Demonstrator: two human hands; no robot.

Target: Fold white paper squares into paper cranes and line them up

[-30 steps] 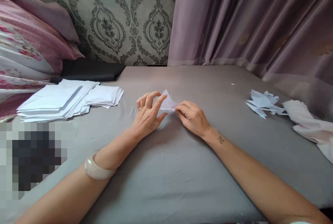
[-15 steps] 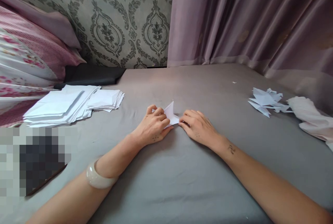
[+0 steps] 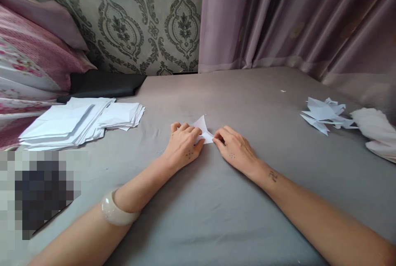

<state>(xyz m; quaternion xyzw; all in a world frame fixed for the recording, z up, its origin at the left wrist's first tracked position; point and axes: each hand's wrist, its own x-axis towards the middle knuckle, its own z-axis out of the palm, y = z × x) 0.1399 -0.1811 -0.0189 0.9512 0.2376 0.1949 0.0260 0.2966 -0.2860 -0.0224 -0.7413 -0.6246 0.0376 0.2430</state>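
A small piece of folded white paper point(image 3: 201, 125) lies low over the grey sheet, one pointed flap standing up and another point reaching to the right. Across its left part is my left hand point(image 3: 184, 140), fingers curled and closed on the paper, hiding much of it. My right hand point(image 3: 232, 145) pinches the right-hand point between thumb and forefinger. A pale bangle point(image 3: 117, 210) sits on my left forearm.
Stacks of white paper point(image 3: 58, 123) and smaller sheets point(image 3: 120, 115) lie at the left, before a black folded item point(image 3: 105, 83). Folded white paper shapes point(image 3: 324, 111) and a crumpled pale cloth point(image 3: 375, 130) are at the right. A pixelated dark object point(image 3: 41, 194) lies lower left.
The view has tilted and shifted slightly. My left hand has turned a little over the folded paper, and my right forefinger is more arched; both hands still hold it.
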